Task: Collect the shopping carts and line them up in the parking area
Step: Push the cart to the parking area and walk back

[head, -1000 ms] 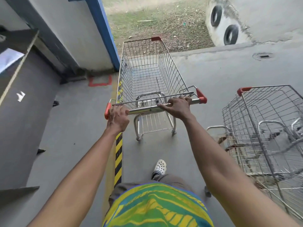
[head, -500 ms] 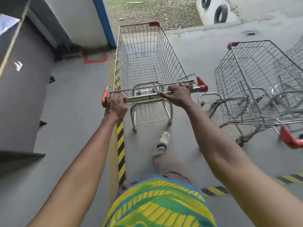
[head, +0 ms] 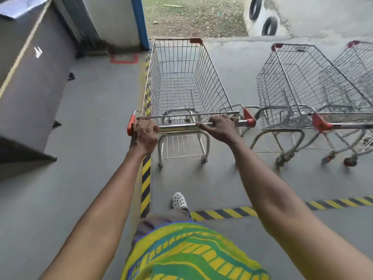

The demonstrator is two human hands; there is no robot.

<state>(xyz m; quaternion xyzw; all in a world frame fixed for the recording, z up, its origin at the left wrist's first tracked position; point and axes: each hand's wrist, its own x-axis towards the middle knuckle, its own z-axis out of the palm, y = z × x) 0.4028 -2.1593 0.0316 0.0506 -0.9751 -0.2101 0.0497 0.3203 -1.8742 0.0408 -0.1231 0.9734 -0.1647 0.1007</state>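
Grey concrete floor (head: 90, 178) fills the head view, with a strip of grass and dirt (head: 193, 17) beyond its far edge and two tyres (head: 262, 19) set in a pale wall at upper right. A black-and-yellow hazard stripe (head: 145, 186) runs along the floor toward the person, meeting a second stripe (head: 226, 213) that crosses to the right.

A person stands behind a wire shopping cart (head: 181, 81) whose basket holds nothing and whose front reaches almost to the edge of the concrete, beside a blue-edged pillar (head: 139, 23). The left hand (head: 143, 134) grips the left end of the cart's metal handle (head: 181, 127), fingers curled round it next to the red end cap. The right hand (head: 220, 128) holds the right part of the same bar, fingers wrapped over the top.

Just to the right, a second cart (head: 298, 85) is parked facing the same way, apart from the first, and a third cart (head: 357, 63) sits against it at the frame's edge. One white clog (head: 179, 201) shows below the handle, above a green and yellow shirt (head: 191, 253).
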